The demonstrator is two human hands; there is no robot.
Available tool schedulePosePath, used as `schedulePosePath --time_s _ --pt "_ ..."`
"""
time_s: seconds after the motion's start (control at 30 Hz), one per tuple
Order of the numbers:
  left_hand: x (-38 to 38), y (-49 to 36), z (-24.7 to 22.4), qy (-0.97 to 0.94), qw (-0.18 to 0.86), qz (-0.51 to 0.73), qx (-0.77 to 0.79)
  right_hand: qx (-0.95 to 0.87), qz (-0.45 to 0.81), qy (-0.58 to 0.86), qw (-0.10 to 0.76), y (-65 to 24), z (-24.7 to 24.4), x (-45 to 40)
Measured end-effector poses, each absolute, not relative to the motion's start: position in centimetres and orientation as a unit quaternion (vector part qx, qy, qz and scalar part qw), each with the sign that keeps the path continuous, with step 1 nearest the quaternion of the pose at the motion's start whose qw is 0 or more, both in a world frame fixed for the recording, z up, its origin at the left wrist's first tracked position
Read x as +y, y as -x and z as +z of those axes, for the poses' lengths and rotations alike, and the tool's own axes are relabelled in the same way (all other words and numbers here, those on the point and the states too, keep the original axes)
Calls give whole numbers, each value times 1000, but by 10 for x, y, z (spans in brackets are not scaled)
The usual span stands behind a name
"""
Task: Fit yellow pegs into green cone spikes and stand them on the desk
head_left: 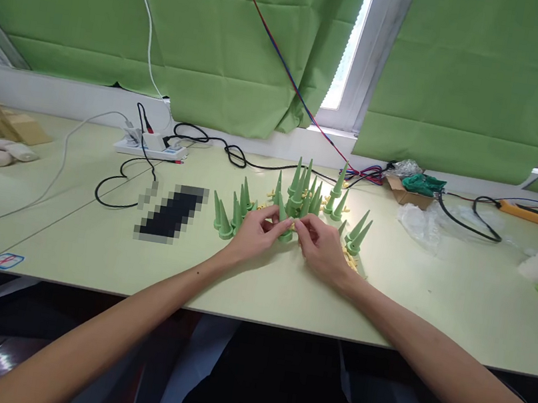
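Both my hands meet at the middle of the table, fingers pinched. My left hand [259, 230] is closed at a green cone [285, 236] with a round base; its fingers hide part of it. Between the fingertips shows a small yellow piece [292, 226], pinched by my right hand [320, 244]. Whether it is joined to the cone I cannot tell. Several more green cones stand around: a left cluster [225, 225], a back cluster [296, 192] and a right pair [355, 241]. Small yellow branched pieces [351, 259] lie beside my right hand, others among the cones.
Left of the cones lies a blurred dark rectangle [172, 214]. A white power strip [150, 147] with black cables stands farther back. At the back right are a small cardboard box [407, 194] and clear plastic bags [420, 224]. The table's front edge [281, 324] runs below my forearms.
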State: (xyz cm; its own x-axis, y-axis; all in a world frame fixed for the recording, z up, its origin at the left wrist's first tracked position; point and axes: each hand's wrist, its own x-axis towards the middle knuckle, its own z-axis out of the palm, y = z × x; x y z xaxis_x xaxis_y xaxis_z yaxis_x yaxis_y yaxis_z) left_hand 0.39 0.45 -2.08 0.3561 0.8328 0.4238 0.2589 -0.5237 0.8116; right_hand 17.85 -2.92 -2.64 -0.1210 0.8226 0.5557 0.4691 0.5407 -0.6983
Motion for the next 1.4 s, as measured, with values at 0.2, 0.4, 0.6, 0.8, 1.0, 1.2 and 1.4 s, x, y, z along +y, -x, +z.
schedulePosePath --time_s 0.2,0.4,0.6,0.8,1.0,1.2,1.4 --pt "3 -4 -20 -763 315 438 356 -732 176 448 482 -178 -25 -31" --pt "1 -3 -19 -791 266 430 345 -739 155 451 476 -178 -25 -30" --pt "0 -2 -21 -825 202 432 302 -737 141 459 475 -178 -28 -28" --pt "-1 -3 -23 -820 208 437 306 -719 159 465 492 -177 -27 -29" --pt "-2 -1 -22 -793 276 455 297 -684 197 474 519 -177 -26 -30" --pt "0 -2 -20 -761 309 467 327 -661 206 468 549 -177 -25 -31" --pt "0 -2 -16 -765 362 388 366 -652 241 432 574 -177 -25 -33"
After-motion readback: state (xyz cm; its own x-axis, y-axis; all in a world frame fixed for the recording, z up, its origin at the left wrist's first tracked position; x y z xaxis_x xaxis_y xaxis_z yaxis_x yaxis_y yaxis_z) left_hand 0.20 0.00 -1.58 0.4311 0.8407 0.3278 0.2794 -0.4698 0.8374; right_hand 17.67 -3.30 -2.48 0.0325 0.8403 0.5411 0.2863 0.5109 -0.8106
